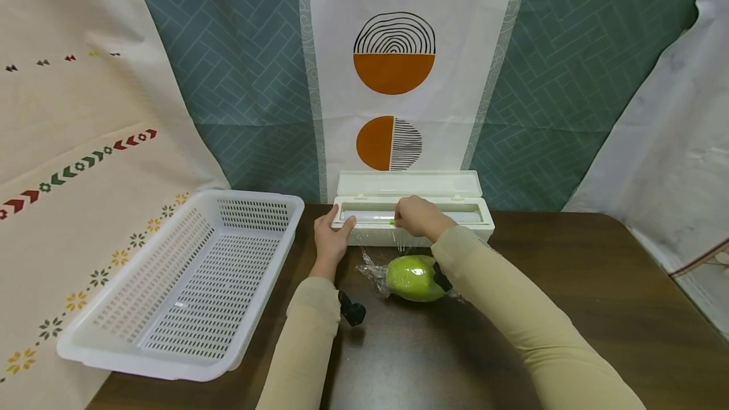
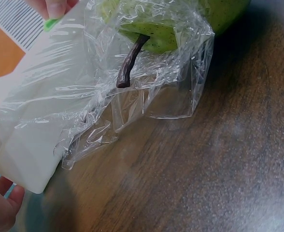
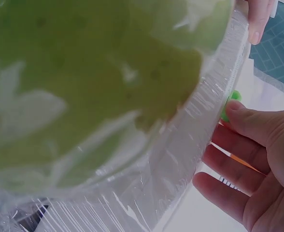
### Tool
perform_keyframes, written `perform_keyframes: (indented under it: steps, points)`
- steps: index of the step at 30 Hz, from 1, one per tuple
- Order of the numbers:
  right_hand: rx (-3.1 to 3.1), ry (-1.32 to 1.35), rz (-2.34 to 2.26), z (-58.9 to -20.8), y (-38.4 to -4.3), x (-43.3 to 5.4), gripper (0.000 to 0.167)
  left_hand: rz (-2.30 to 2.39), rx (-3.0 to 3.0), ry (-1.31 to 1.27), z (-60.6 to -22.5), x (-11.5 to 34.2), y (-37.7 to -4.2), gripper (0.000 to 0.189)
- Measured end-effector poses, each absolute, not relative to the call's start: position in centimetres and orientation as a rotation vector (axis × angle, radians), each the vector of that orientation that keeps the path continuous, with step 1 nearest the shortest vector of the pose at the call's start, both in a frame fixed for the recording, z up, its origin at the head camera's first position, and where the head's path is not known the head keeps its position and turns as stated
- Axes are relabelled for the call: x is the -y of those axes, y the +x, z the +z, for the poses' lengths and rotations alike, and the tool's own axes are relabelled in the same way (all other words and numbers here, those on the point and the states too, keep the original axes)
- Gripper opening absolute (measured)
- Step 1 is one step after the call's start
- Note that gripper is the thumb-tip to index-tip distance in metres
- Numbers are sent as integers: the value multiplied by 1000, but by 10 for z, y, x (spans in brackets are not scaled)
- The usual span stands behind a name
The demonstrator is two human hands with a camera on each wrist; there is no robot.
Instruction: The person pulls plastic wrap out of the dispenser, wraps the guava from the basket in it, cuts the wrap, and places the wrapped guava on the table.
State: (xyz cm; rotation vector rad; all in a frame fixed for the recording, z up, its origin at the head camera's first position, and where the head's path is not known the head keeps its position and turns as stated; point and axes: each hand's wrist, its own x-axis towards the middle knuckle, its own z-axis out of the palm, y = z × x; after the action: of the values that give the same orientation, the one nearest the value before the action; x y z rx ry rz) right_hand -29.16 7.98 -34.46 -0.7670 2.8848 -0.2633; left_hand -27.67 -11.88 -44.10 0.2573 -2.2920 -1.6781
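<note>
A white cling film dispenser (image 1: pixel 373 237) stands at the back of the table with its lid raised. My left hand (image 1: pixel 330 240) grips its left end, thumb over the front edge. My right hand (image 1: pixel 420 217) is over the middle of the box, pinching the small green slide cutter (image 3: pixel 234 96) at its front edge. Just in front lies a speckled green pear (image 1: pixel 414 277), wrapped in clear cling film (image 2: pixel 127 111). The film stretches from the fruit up to the dispenser. A brown stem (image 2: pixel 131 63) shows in the left wrist view. My right forearm partly covers the fruit.
On the left stands a white perforated plastic basket (image 1: pixel 267 283). Behind the dispenser hangs a patterned cloth (image 1: pixel 250 81). Dark wooden tabletop (image 1: pixel 569 271) extends to the right. A dark wrist mount (image 1: pixel 353 312) juts from my left wrist.
</note>
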Motion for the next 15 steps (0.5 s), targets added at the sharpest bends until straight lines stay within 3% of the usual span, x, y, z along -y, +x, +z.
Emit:
perform_keyframes:
  steps: [15]
  points:
    - [-2879, -765, -248, -345, -292, -83, 15, -1704, 2284, 234, -440, 118, -275, 59]
